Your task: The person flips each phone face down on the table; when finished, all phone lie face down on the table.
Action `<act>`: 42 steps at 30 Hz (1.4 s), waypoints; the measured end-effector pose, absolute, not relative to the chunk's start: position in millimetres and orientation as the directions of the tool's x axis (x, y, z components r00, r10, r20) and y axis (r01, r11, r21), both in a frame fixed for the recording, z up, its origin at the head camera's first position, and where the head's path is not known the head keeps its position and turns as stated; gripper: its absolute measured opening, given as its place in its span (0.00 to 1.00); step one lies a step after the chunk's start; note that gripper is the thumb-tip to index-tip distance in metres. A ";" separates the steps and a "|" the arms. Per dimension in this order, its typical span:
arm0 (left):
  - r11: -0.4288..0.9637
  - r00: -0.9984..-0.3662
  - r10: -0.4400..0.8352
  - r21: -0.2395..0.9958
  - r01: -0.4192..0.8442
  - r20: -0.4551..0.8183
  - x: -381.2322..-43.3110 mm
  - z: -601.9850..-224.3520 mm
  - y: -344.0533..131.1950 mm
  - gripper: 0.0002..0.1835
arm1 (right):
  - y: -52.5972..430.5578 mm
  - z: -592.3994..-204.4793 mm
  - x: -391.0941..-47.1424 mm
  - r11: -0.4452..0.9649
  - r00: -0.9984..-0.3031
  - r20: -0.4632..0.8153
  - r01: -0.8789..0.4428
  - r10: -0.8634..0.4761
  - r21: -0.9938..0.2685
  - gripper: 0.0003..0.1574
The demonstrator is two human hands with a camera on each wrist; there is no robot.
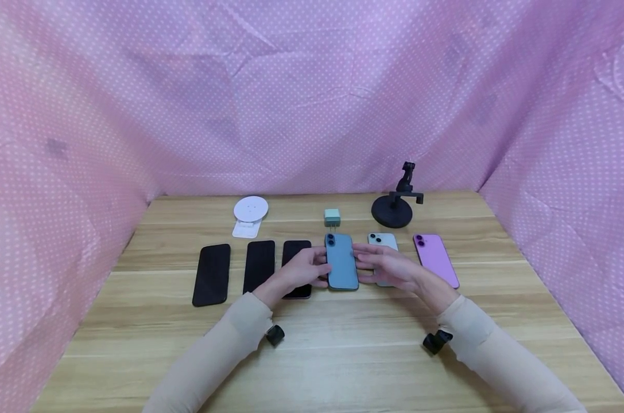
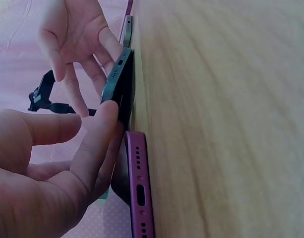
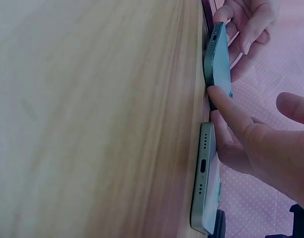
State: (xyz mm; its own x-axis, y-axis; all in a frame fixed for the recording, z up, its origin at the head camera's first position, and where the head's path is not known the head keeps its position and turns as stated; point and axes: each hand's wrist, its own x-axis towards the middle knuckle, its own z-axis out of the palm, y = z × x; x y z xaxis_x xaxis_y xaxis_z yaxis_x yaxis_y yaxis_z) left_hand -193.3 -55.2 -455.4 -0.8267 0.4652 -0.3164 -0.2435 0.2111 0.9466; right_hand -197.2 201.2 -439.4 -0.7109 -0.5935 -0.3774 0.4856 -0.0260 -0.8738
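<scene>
A blue phone (image 1: 342,264) lies back up between both hands, its camera end away from me. Its left long edge is tilted up off the table, as both wrist views show. My left hand (image 1: 306,268) touches that raised edge with its fingertips, the thumb held apart above. From the other side, my right hand (image 1: 389,267) puts extended fingertips against the lower edge; its thumb also stands clear. Beneath the right hand is a pale green phone (image 1: 386,240), partly covered. Under the left hand lies a dark-screened phone (image 1: 297,292) with a purple-pink frame (image 2: 140,188).
Further left are two dark-screened phones (image 1: 211,275) (image 1: 260,264); a purple phone (image 1: 438,261) lies at right. Behind stand a white round charging pad (image 1: 251,209), a mint plug adapter (image 1: 332,217) and a black stand (image 1: 392,212). Pink dotted cloth (image 1: 312,103) surrounds the wooden table (image 1: 332,355).
</scene>
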 end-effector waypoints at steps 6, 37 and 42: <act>0.214 -0.828 0.471 0.950 -0.227 -0.304 -192.1 -455.6 -55.9 0.27 | 201.6 -439.7 -197.1 -0.025 -0.713 -0.391 0.496 -0.583 -0.868 0.36; 0.481 -0.889 0.439 0.869 0.113 -0.128 -179.2 -437.5 -86.9 0.30 | 191.3 -432.2 -195.0 0.055 -0.781 -0.288 0.310 -0.554 -0.949 0.37; 0.569 -0.911 0.389 0.814 0.119 -0.138 -180.3 -434.6 -121.0 0.31 | 165.5 -430.5 -197.5 0.064 -0.765 -0.292 0.313 -0.574 -0.947 0.38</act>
State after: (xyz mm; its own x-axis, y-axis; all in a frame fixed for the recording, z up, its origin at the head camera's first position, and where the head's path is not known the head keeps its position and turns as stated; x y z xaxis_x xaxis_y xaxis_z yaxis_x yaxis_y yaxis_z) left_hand -180.3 -121.0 -434.6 -0.9109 0.3888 -0.1381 0.1194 0.5688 0.8138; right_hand -197.5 165.5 -430.5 -0.7650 -0.5741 -0.2918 0.3133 0.0641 -0.9475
